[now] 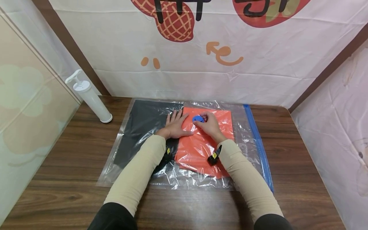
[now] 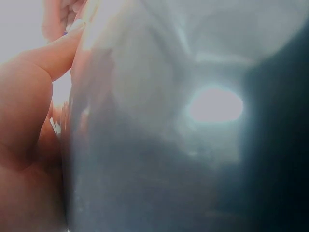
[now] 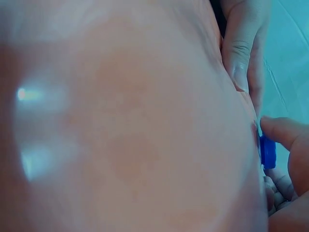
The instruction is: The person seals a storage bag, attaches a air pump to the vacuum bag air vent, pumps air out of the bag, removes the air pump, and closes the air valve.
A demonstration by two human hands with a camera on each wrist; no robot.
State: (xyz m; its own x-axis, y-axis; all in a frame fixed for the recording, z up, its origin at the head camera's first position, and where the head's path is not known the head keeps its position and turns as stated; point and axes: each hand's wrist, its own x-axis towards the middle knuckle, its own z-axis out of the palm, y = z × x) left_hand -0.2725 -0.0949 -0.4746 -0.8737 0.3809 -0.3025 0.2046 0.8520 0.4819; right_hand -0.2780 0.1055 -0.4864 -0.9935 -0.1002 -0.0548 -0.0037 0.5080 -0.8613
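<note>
A clear vacuum storage bag point(image 1: 244, 134) lies flat on the table, its blue zip edge point(image 1: 260, 148) on the right. Inside are a folded black item point(image 1: 149, 118) and, to its right, a folded orange item point(image 1: 191, 151). My left hand point(image 1: 174, 128) rests on the bag with fingers spread, across where black meets orange. With thumb and fingers my right hand point(image 1: 210, 125) pinches the round blue valve cap point(image 1: 198, 118) above the orange item. The right wrist view shows the blue cap point(image 3: 268, 152) edge-on at the bag's surface. Glare and plastic fill most of both wrist views.
A white hand pump point(image 1: 93, 101) stands at the table's back left corner, beyond the bag. The brown wooden table point(image 1: 69, 179) shows on both sides of the bag and in front. Printed cloth point(image 1: 184, 64) hangs behind the table, and fabric walls border both sides.
</note>
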